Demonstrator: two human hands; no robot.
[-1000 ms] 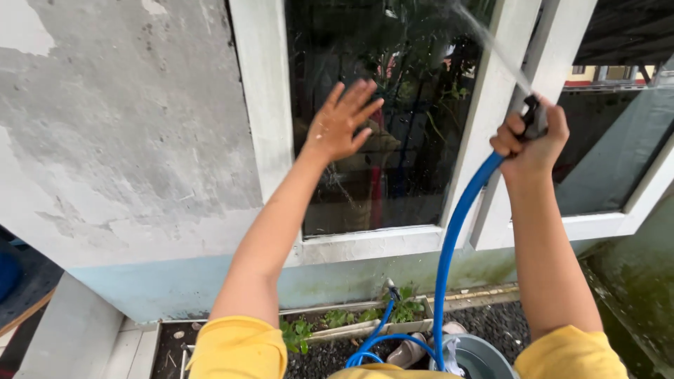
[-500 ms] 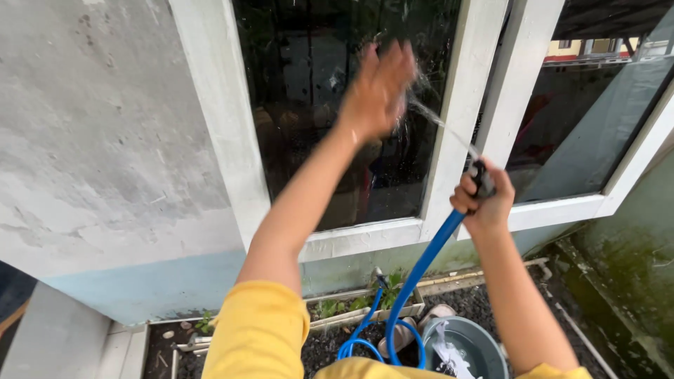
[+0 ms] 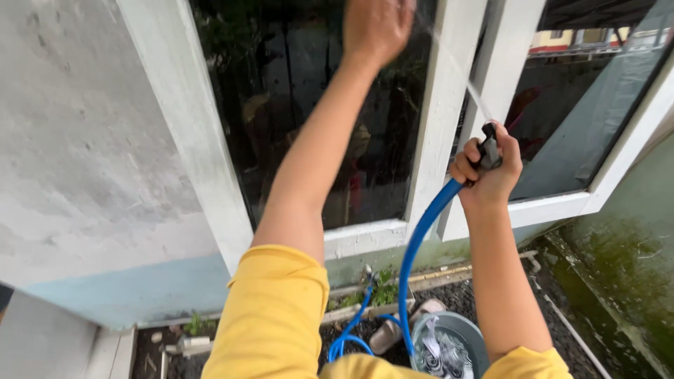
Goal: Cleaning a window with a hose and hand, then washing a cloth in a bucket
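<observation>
My right hand [image 3: 489, 175] grips a black spray nozzle [image 3: 489, 149] on the end of a blue hose [image 3: 418, 242]. A thin jet of water leaves the nozzle up and to the left. My left hand [image 3: 375, 27] is raised high against the dark window pane [image 3: 281, 105], cut off by the top of the view; its fingers are not visible. The water stream reaches the glass close to that hand. Both arms wear yellow sleeves.
The white window frame [image 3: 432, 133] splits two panes; an opened window [image 3: 597, 119] stands at the right. Below lie a gravel bed with small plants [image 3: 372, 295], a grey bucket [image 3: 449, 344] with cloth and a tap. A mossy wall [image 3: 625, 267] is on the right.
My left hand has moved up the glass toward the top of the view. The right hand with the nozzle has stayed near the frame, and the view has shifted left and down.
</observation>
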